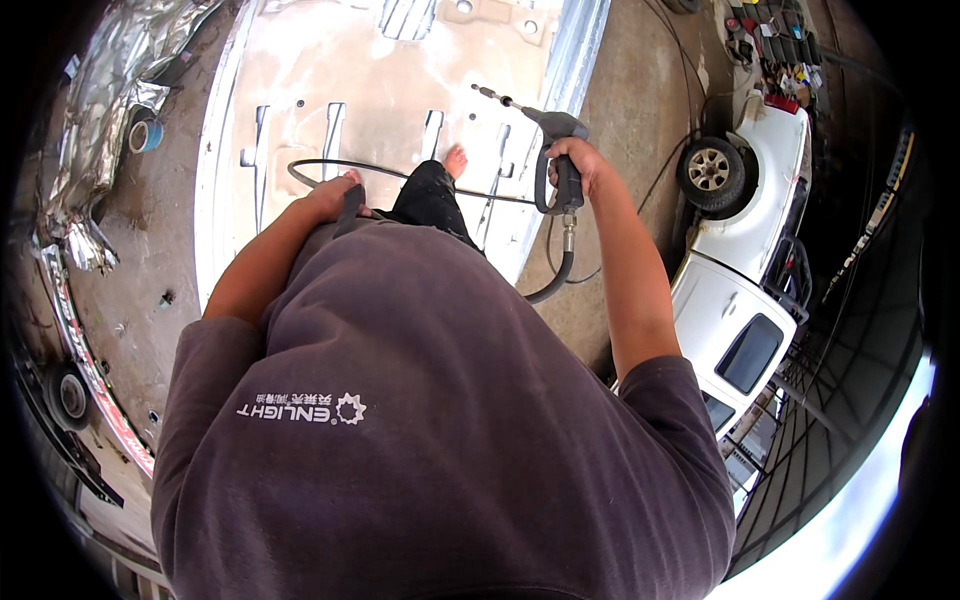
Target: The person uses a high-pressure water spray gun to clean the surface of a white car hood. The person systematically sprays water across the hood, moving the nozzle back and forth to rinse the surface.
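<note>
My right hand (577,168) is wrapped round the handle of a dark pressure washer gun (562,125). Its short lance (490,93) points to the upper left over a large pale metal panel (370,75) with slots and ribs. From the metal fitting under the grip, a thick black hose (550,290) curves down behind my shirt. At my waist, my left hand (335,195) has its fingers closed on a strip of dark cloth (350,208). A black hose loop (330,162) passes beside that hand. One bare foot (456,162) shows on the panel below my dark trouser leg.
Crumpled silver foil sheeting (105,110) and a blue tape roll (146,136) lie on the concrete at left. At right stands a white pickup truck (745,240) with a mud-stained wheel (712,172). Thin hoses trail over the floor between panel and truck. Clutter fills the far right.
</note>
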`<action>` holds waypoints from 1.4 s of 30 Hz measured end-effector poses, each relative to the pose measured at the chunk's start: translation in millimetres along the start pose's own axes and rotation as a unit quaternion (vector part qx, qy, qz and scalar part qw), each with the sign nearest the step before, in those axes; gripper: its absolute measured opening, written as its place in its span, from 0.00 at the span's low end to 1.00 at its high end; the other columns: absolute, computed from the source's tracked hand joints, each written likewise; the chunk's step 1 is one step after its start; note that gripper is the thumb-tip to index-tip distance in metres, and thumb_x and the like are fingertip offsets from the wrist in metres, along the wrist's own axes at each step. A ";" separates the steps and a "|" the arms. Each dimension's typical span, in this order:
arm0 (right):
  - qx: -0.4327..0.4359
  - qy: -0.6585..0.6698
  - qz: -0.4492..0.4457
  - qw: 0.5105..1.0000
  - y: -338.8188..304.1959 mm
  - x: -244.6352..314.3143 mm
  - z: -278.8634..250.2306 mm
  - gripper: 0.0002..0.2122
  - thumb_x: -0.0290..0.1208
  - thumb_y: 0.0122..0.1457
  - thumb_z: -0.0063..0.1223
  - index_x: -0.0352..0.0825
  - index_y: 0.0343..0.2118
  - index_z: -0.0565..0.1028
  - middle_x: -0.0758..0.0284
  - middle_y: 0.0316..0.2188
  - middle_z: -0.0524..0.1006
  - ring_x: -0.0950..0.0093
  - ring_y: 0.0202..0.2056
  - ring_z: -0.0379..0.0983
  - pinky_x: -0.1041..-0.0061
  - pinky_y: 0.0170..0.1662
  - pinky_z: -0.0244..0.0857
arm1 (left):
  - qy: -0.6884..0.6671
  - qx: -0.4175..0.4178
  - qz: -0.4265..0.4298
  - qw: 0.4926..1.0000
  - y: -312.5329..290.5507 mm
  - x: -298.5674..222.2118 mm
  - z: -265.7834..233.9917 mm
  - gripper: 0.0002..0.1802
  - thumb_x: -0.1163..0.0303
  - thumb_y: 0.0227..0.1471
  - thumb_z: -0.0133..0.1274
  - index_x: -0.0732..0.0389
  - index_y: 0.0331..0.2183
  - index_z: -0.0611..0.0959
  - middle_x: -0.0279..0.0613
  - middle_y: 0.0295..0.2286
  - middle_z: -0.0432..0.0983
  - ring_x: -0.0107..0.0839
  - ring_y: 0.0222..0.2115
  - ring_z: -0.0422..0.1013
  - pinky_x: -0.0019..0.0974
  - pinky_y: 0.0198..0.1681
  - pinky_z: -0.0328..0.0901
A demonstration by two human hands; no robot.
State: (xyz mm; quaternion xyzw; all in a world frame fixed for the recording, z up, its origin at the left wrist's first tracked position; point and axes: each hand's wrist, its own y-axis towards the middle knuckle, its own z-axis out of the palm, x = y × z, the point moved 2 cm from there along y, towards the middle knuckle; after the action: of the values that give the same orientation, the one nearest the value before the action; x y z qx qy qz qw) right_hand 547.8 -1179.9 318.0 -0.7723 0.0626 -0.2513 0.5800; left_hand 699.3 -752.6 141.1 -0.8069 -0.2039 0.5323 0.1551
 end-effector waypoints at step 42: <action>0.056 -0.003 0.003 0.998 7.5 12.8 11.5 0.05 0.27 0.55 0.53 0.33 0.27 0.70 0.63 0.19 0.72 0.72 0.18 0.71 0.73 0.23 0.70 | 0.020 0.038 -0.034 0.998 1.9 5.0 -3.9 0.24 0.50 0.47 0.61 0.64 0.32 0.84 0.56 0.34 0.79 0.52 0.40 0.74 0.49 0.44 0.67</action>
State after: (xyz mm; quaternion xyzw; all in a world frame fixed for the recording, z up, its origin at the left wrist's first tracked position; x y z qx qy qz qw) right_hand 565.6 -1177.4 312.8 -0.7391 0.0488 -0.2508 0.6233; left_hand 705.0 -751.9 137.7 -0.8035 -0.2081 0.5176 0.2080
